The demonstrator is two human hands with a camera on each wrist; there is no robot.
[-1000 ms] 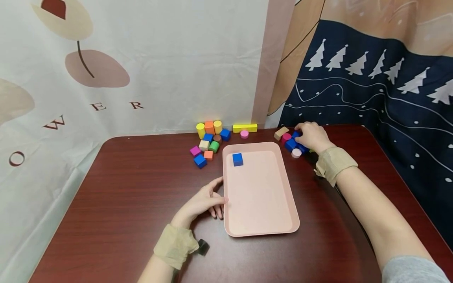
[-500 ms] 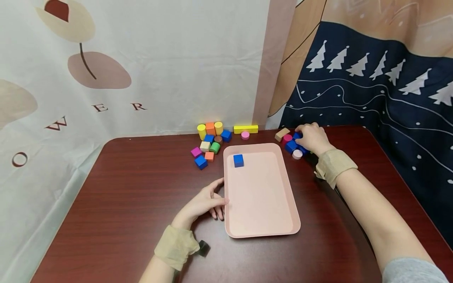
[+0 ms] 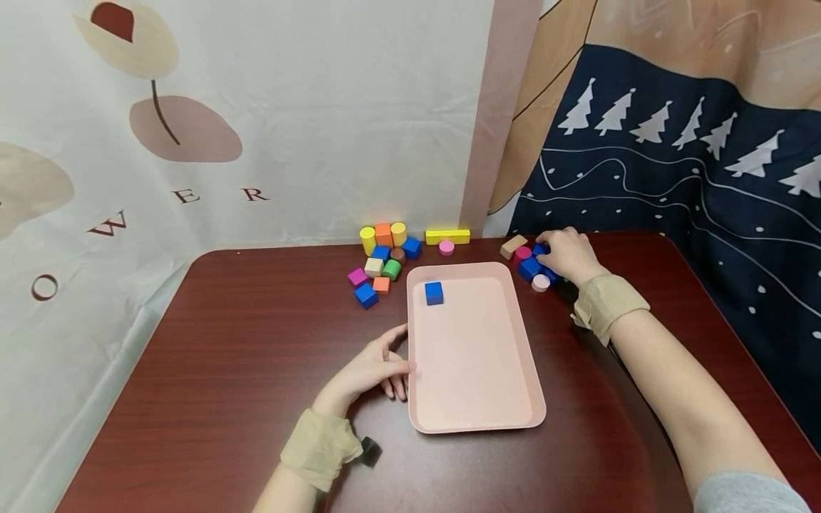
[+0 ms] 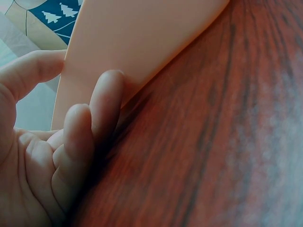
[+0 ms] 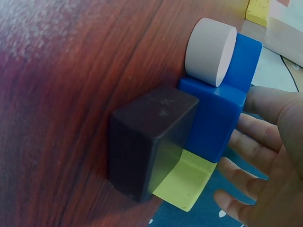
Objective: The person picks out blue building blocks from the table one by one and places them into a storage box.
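My left hand (image 3: 372, 367) holds the left side of a pink tray (image 3: 474, 420). Its thumb lies over the rim; other fingers (image 4: 105, 101) sit against or close to the outer wall in the left wrist view. One blue cube (image 3: 434, 293) rests inside the tray, upper left. At the back right, my right hand (image 3: 571, 255) reaches down into a pile of blocks, thumb and index finger on either side of a blue block (image 3: 540, 249). Around it are more blue blocks (image 5: 213, 113), a pale disc (image 5: 208, 52), a dark block (image 5: 147, 142) and a yellow-green piece (image 5: 189, 179).
Several coloured blocks (image 3: 391, 269) lie behind the tray's left side. A long yellow bar (image 3: 447, 236) and pink disc (image 3: 446, 247) stand near the table's back edge. A tan block (image 3: 513, 246) and red disc (image 3: 522, 253) adjoin the right pile. Curtains hang behind.
The head view has shifted slightly, so everything sits a little lower in it. Both hands and the blocks otherwise keep their places.
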